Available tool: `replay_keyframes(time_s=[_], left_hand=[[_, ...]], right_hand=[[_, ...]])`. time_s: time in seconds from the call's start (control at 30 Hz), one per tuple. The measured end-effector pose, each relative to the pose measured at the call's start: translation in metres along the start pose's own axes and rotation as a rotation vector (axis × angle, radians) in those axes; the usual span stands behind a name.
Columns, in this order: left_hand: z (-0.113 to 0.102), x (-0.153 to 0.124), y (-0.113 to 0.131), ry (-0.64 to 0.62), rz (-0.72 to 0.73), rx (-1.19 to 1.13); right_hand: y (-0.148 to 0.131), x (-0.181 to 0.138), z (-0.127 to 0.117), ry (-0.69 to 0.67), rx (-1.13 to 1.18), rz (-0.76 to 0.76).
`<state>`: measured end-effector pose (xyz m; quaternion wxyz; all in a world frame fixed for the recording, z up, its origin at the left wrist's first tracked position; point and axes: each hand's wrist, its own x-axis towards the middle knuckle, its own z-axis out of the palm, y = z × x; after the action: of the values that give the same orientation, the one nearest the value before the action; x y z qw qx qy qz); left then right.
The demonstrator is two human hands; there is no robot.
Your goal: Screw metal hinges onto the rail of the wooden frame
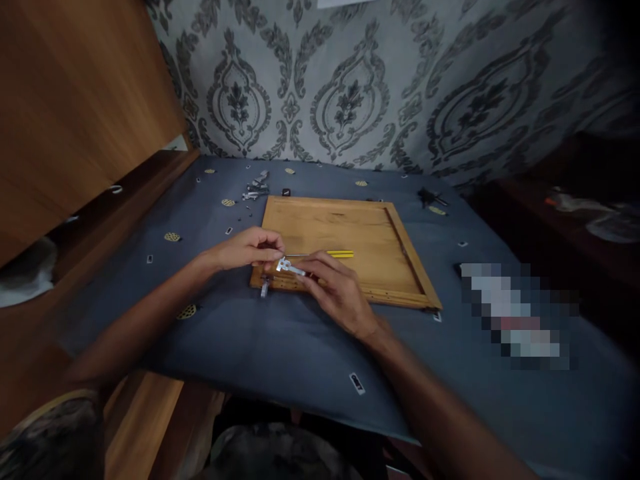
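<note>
A wooden cabinet door panel (350,233) lies flat on a blue-grey cloth (240,333). My left hand (247,248) and my right hand (333,290) meet at the panel's near left corner. Between their pinched fingers is a small silver metal hinge (289,267). A second metal piece (264,288) sticks out at the panel's front edge just below. A yellow-handled screwdriver (330,254) rests on the panel right behind my hands.
A pile of metal hinges and screws (255,187) lies behind the panel at the left. A dark tool (431,197) sits at the back right. A wooden cupboard side (75,100) rises on the left. A blurred-out object (515,317) lies at the right.
</note>
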<state>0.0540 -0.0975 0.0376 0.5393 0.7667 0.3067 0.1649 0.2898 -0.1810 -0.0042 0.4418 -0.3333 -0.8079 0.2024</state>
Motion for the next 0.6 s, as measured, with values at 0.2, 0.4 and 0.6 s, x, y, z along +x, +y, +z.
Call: replay_keyframes(time_s=[0.2,0.4,0.6], left_hand=[[0.009,-0.006,-0.004,0.047,0.0,-0.042],[0.002,-0.012,-0.024,0.454,0.14,0.241],[0.003,-0.014,-0.044,0.539,0.224,0.658]], right_hand=[[-0.005,-0.001,0.01,-0.082,0.196,0.028],[0.002,-0.003,0.015,-0.003,0.27,0.216],[0.01,-0.01,0.021,0.034,0.298,0.334]])
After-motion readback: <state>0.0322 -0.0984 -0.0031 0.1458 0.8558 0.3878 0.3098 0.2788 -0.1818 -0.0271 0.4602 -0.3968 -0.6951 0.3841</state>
